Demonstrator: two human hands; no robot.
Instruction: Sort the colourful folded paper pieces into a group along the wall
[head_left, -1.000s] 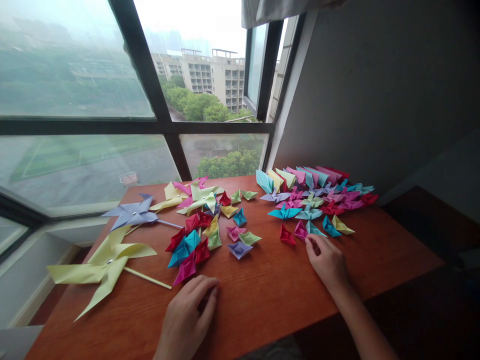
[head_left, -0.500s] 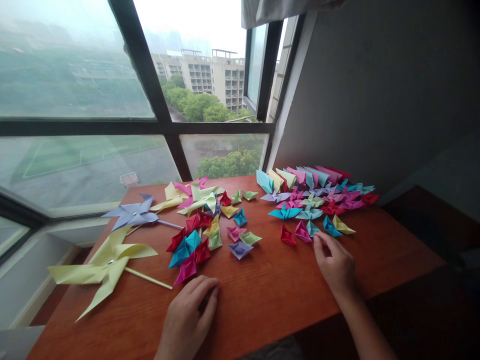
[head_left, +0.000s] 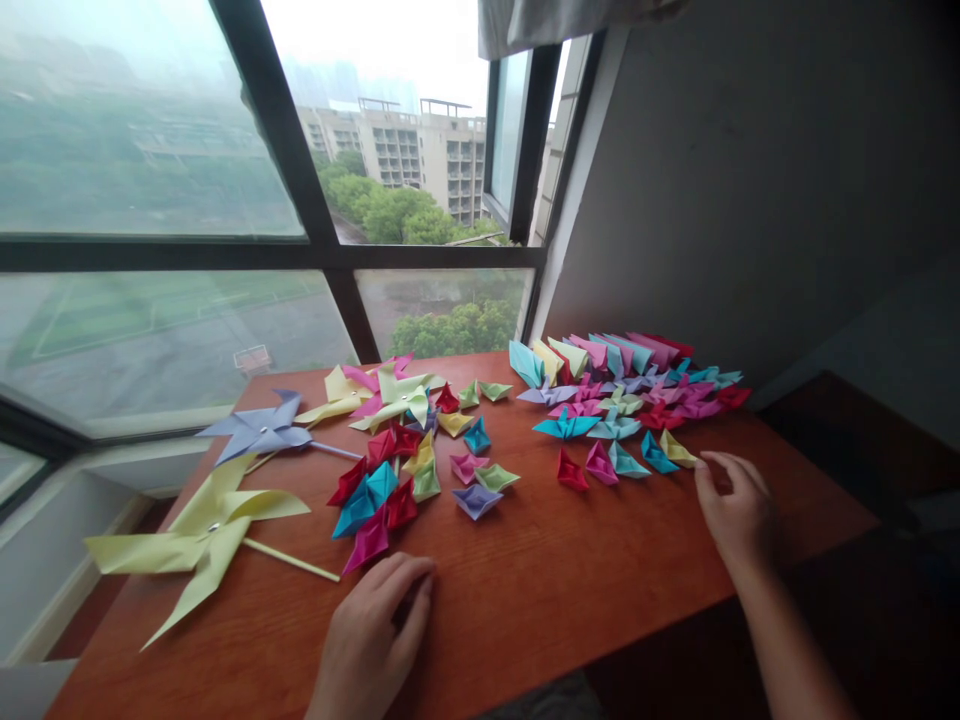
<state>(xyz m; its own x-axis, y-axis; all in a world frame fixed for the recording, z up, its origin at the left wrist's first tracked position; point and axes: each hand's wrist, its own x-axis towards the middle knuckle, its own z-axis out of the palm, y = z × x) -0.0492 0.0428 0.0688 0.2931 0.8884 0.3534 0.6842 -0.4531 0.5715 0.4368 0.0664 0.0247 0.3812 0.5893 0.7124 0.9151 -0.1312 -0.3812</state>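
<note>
My right hand [head_left: 735, 505] has its thumb and index finger pinched at the right tip of a yellow paper boat [head_left: 677, 449]. That boat ends a row with a blue boat [head_left: 658, 455], a light teal boat [head_left: 627, 461], a magenta boat [head_left: 601, 464] and a red boat [head_left: 571, 471]. My left hand [head_left: 379, 620] rests loosely curled on the table [head_left: 517, 590], with nothing visible in it. Just beyond its fingers lies a magenta folded paper piece [head_left: 367, 540], beside a cluster of red, blue, yellow and green ones.
Paper pinwheels on sticks lie at the left, among them a pale yellow one [head_left: 206, 540] and a purple one [head_left: 259, 430]. Paper cranes [head_left: 619, 400] and upright folded papers [head_left: 600, 355] fill the back right. A window [head_left: 420, 300] borders the far side.
My right hand has moved right, from the teal boat to the tip of the yellow boat. The teal boat now shows in full. My left hand stays in place; the view shifts slightly.
</note>
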